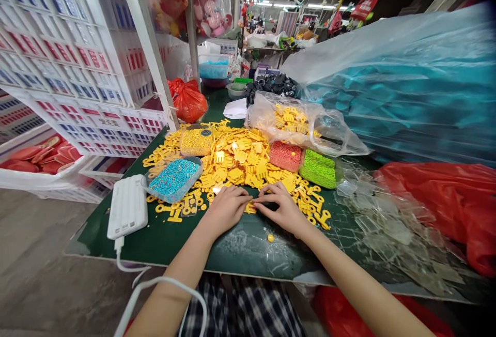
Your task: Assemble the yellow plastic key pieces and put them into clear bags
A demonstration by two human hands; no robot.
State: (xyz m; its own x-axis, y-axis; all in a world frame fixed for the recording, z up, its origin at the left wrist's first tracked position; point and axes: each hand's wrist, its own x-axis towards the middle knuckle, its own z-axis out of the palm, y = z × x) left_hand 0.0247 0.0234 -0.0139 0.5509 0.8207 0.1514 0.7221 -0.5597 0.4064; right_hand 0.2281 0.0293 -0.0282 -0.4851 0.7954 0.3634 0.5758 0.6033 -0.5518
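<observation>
My left hand point(229, 205) and my right hand point(282, 207) meet fingertip to fingertip at the front of a heap of flat yellow plastic pieces point(242, 156). Both are closed in a pinch; whatever lies between the fingertips is too small and covered to name. A bit of yellow plastic shows just below them. On the bare table in front of my right hand lies a small round yellow piece point(270, 238). Yellow ring-ended pieces point(320, 215) spread beside the right hand. Tubs of blue beads point(176, 178), yellow beads point(197, 140), red beads point(285, 155) and green beads point(318, 168) surround the heap.
A white power bank point(127, 207) with a cable sits at the table's left edge. Clear plastic pieces point(391, 223) and a red bag point(445, 202) lie right. Behind the heap rests a bag of yellow parts point(298, 120). White crates point(77, 58) are stacked left.
</observation>
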